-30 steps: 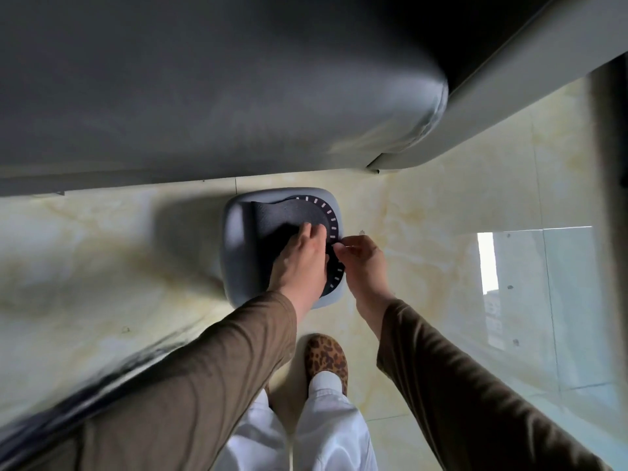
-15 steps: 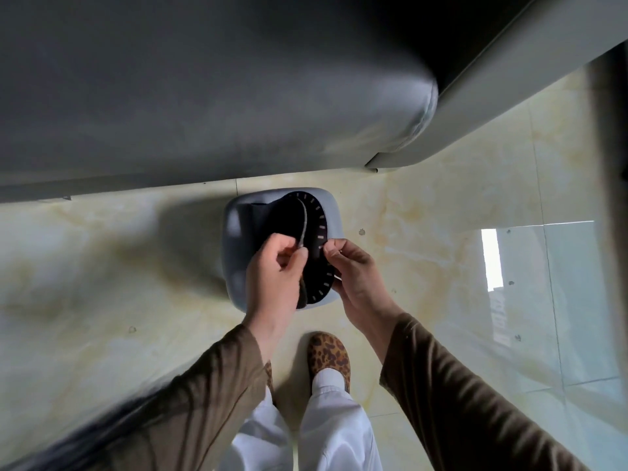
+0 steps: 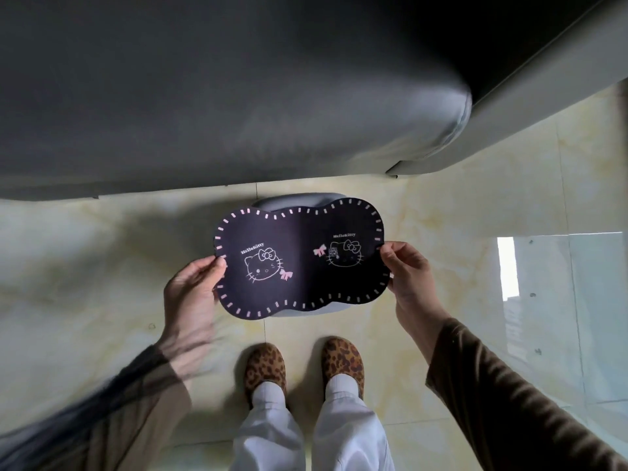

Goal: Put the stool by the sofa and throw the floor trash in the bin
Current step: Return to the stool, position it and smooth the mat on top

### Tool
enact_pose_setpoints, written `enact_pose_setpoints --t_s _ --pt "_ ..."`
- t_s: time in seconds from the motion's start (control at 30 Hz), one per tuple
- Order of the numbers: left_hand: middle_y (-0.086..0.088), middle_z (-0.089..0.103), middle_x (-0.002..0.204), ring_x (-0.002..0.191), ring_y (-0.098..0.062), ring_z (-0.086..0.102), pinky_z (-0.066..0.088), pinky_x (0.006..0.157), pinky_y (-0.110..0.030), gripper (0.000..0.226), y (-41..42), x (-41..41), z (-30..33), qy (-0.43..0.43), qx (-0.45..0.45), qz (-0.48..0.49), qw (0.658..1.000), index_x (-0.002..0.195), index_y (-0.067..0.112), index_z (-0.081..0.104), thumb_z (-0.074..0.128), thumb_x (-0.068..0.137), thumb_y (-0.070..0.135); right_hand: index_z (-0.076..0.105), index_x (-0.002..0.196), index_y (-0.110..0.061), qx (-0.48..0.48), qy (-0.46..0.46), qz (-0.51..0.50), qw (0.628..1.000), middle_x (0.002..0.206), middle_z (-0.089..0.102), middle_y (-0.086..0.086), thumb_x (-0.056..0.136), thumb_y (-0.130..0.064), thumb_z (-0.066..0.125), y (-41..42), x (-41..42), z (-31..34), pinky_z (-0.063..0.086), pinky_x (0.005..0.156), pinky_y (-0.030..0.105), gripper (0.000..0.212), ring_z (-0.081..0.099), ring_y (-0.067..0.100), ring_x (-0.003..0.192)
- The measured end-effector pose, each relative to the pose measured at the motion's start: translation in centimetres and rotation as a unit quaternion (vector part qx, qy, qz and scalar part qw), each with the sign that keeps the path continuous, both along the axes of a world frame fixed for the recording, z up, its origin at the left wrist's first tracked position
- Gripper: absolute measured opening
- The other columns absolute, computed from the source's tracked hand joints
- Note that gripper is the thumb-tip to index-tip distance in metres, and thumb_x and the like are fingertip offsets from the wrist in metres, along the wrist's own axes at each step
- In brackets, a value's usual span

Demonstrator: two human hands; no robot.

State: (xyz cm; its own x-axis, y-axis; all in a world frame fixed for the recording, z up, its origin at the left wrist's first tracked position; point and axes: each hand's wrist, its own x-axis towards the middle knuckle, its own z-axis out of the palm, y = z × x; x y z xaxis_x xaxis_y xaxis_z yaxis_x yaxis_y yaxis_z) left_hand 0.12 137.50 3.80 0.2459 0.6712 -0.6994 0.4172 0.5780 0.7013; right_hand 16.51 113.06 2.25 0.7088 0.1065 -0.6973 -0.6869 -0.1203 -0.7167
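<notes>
A black seat mat (image 3: 300,256) with white stitch marks and two cat drawings is spread flat, held above the grey stool (image 3: 292,202). My left hand (image 3: 190,287) pinches its left edge and my right hand (image 3: 407,270) pinches its right edge. The stool stands on the floor right in front of the grey sofa (image 3: 204,96); only its far rim and a strip of its near edge (image 3: 295,312) show past the mat. No trash or bin is in view.
The sofa's armrest (image 3: 526,107) runs off to the upper right. My two feet in leopard-print slippers (image 3: 265,367) stand just behind the stool on the glossy marble tile floor (image 3: 85,266). A bright window reflection (image 3: 508,266) lies on the floor at right.
The mat was folded on the stool seat under both hands; it now is unfolded and stretched wide between my hands, which have moved apart. The view has pulled back and up.
</notes>
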Motion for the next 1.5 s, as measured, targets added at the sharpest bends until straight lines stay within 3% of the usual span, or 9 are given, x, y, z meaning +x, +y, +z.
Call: enact_pose_setpoints --t_s 0.23,0.33,0.47,0.67,0.77,0.87,1.07,1.33,1.5 --pt "0.014 0.078 0.065 0.066 -0.007 0.068 0.055 0.081 -0.032 0.019 0.6 -0.2 -5.6 0.044 0.006 0.001 0.999 0.085 0.016 0.072 0.072 0.093 -0.001 0.066 0.091 -0.004 -0.107 0.008 0.014 0.994 0.090 0.067 0.017 0.097 -0.004 0.060 -0.3 0.4 -4.2 0.053 0.082 0.048 0.009 0.060 0.026 0.084" --pt "-0.006 0.081 0.104 0.084 -0.012 0.070 0.054 0.092 -0.031 0.017 0.4 -0.1 -6.0 0.082 0.026 -0.017 0.996 0.111 0.004 0.073 0.072 0.094 0.001 0.070 0.105 -0.002 -0.162 -0.021 0.050 0.985 0.106 0.074 0.021 0.094 0.000 0.059 -0.7 0.3 -4.7 0.057 0.091 0.050 0.016 0.069 0.032 0.092" --pt "-0.017 0.065 0.136 0.115 -0.021 0.063 0.048 0.097 -0.023 0.036 0.1 0.2 -4.0 0.130 0.228 -0.120 0.958 0.135 0.005 0.063 0.063 0.100 0.009 0.064 0.126 -0.011 -0.253 -0.193 0.101 0.942 0.124 0.065 0.009 0.098 -0.011 0.051 -0.3 -0.2 -1.5 0.052 0.091 0.033 0.031 0.064 0.026 0.111" --pt "-0.015 0.063 0.145 0.138 -0.027 0.054 0.033 0.121 -0.030 0.046 -5.2 4.5 -2.5 0.017 0.436 -0.449 0.780 0.142 0.002 0.062 0.049 0.097 -0.001 0.057 0.141 -0.005 -0.208 -0.411 0.322 0.827 0.141 0.059 0.014 0.100 -0.012 0.044 5.4 -3.1 0.0 0.039 0.112 0.033 0.044 0.052 0.028 0.132" --pt "-0.016 0.049 0.161 0.156 -0.031 0.036 0.027 0.127 -0.045 0.054 -6.6 4.3 -6.2 0.060 0.519 -0.576 0.629 0.150 0.001 0.054 0.050 0.096 0.003 0.046 0.151 -0.007 -0.277 -0.437 0.439 0.735 0.158 0.045 0.011 0.099 -0.012 0.041 6.8 -4.1 -3.4 0.030 0.119 0.049 0.053 0.037 0.028 0.149" --pt "-0.016 0.037 0.168 0.159 -0.028 0.028 0.028 0.127 -0.045 0.058 -6.8 3.6 -7.8 0.114 0.554 -0.608 0.557 0.155 -0.003 0.046 0.050 0.099 0.012 0.031 0.159 -0.010 -0.298 -0.436 0.511 0.679 0.167 0.029 0.007 0.101 -0.017 0.038 6.3 -4.2 -5.3 0.016 0.125 0.050 0.059 0.020 0.025 0.156" --pt "-0.008 0.024 0.174 0.161 -0.022 0.023 0.026 0.128 -0.046 0.069 -4.3 2.4 -7.9 0.158 0.578 -0.614 0.514 0.165 0.009 0.027 0.035 0.108 0.046 0.025 0.161 -0.017 -0.338 -0.438 0.592 0.585 0.170 0.018 0.001 0.103 -0.052 0.028 3.4 -2.3 -6.0 0.016 0.125 0.052 0.068 0.012 0.024 0.157" --pt "-0.012 0.032 0.171 0.158 -0.026 0.032 0.023 0.128 -0.047 0.078 0.6 0.1 -4.5 0.259 0.503 -0.655 0.501 0.162 0.004 0.034 0.037 0.099 0.051 -0.001 0.163 -0.029 -0.452 -0.318 0.621 0.557 0.169 -0.012 -0.008 0.104 -0.049 0.029 -0.4 0.7 -1.8 -0.004 0.125 0.050 0.069 -0.015 0.024 0.156" --pt "-0.013 0.036 0.169 0.157 -0.027 0.033 0.013 0.127 -0.041 0.083 1.8 0.0 3.4 0.285 0.437 -0.674 0.523 0.161 0.004 0.036 0.028 0.095 0.053 0.009 0.163 -0.029 -0.418 -0.270 0.579 0.646 0.170 -0.007 -0.008 0.106 -0.044 0.033 -1.3 1.5 6.1 0.003 0.126 0.044 0.064 -0.005 0.020 0.158"
